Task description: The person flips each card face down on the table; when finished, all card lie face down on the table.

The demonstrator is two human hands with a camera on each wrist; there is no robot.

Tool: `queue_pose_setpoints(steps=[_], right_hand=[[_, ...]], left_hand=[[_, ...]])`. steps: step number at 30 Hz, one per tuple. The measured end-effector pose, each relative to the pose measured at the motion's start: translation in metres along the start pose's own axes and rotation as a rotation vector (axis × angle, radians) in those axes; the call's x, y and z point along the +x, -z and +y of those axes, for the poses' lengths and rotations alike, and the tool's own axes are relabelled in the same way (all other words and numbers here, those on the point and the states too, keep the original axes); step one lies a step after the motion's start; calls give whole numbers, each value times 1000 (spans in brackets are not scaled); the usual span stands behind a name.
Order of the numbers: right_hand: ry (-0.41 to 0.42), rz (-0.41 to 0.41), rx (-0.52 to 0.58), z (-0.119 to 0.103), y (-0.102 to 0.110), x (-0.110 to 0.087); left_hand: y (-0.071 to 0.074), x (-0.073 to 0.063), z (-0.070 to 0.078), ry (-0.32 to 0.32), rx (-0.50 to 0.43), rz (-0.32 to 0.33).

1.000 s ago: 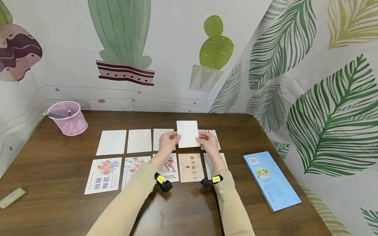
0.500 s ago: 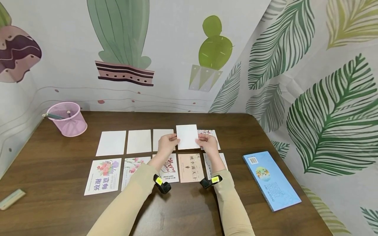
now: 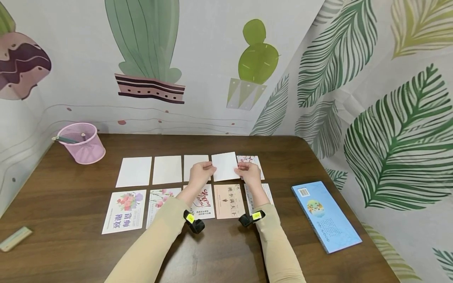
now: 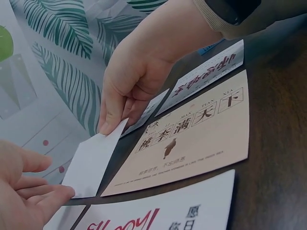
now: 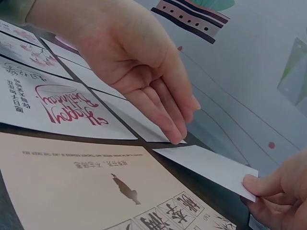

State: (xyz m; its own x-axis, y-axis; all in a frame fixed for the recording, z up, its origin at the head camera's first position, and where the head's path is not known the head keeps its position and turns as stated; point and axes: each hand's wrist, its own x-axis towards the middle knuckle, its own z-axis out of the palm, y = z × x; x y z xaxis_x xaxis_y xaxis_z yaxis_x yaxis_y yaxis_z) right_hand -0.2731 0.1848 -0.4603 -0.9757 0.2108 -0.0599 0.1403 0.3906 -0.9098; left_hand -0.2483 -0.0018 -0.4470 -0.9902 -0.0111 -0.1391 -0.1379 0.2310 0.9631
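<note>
A blank white card [image 3: 225, 167] lies at the back row's fourth place, its right side raised in the right wrist view. My right hand [image 3: 249, 173] pinches that right edge between thumb and fingers, as the left wrist view also shows. At the opposite edge is my left hand [image 3: 201, 173], fingers extended and fingertips right at the card's corner, the thumb [image 5: 194, 103] lifted away from it. Just in front lies a peach card [image 3: 228, 201] with Chinese characters. A card with pink blossoms [image 3: 249, 159] is partly hidden behind the right hand.
Blank white cards [image 3: 133, 172] fill the back row's left side. Printed cards [image 3: 124, 212] form the front row, partly covered by the forearms. A pink mesh pen cup [image 3: 85, 147] stands back left, a blue book [image 3: 325, 216] lies right, and a small pale-green object [image 3: 15, 239] lies left.
The white card has come down toward the table into the back row and turned slightly, its right side higher. Both hands have lowered a little with it.
</note>
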Motion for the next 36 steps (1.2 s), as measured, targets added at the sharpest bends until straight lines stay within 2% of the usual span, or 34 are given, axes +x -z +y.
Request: queue_pose_setpoints(steps=[15, 22, 31, 36], right_hand=[[0, 5, -36, -2, 1, -1], [-18, -1, 7, -3, 2, -1], [7, 11, 31, -3, 6, -1], [13, 9, 36, -4, 7, -2]], left_hand=[[-3, 2, -2, -2, 37, -60], [-4, 2, -3, -8, 51, -57], [-4, 0, -2, -10, 50, -52], [-7, 0, -2, -33, 42, -13]])
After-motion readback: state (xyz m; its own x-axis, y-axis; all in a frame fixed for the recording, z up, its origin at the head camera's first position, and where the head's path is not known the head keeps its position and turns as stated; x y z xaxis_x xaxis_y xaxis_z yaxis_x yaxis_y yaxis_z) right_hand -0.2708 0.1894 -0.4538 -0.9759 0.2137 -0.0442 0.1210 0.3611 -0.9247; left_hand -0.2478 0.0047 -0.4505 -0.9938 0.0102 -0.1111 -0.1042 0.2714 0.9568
